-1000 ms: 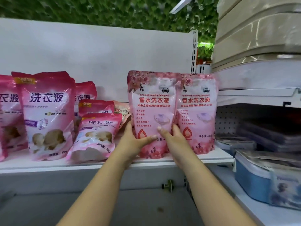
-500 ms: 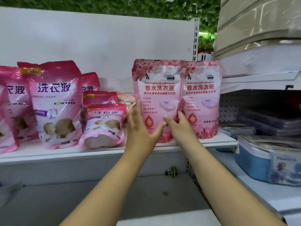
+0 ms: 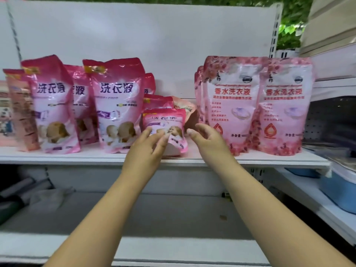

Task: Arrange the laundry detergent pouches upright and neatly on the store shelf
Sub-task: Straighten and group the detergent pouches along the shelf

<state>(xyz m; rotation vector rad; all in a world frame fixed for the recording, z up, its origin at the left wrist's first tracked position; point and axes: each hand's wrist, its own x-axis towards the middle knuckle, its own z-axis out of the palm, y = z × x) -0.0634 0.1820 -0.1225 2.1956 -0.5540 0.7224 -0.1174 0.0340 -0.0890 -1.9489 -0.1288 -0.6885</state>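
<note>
Reaching hands (image 3: 173,143) flank the slumped pouch (image 3: 165,130), fingers loose.

Two bare forearms and two bare hands, seen from the head camera

The left hand (image 3: 146,151) and the right hand (image 3: 207,140) carry no glove, ring or bracelet that shows, and neither wrist bears a watch or band. Both forearms are uncovered along their whole visible length — no sleeve or cuff appears anywhere up to the bottom edge of the picture (whatever is worn higher on the arms lies outside it). The fingers look short and rounded at the tips, with nails trimmed close — motion blur softens finer detail such as any polish.
</note>
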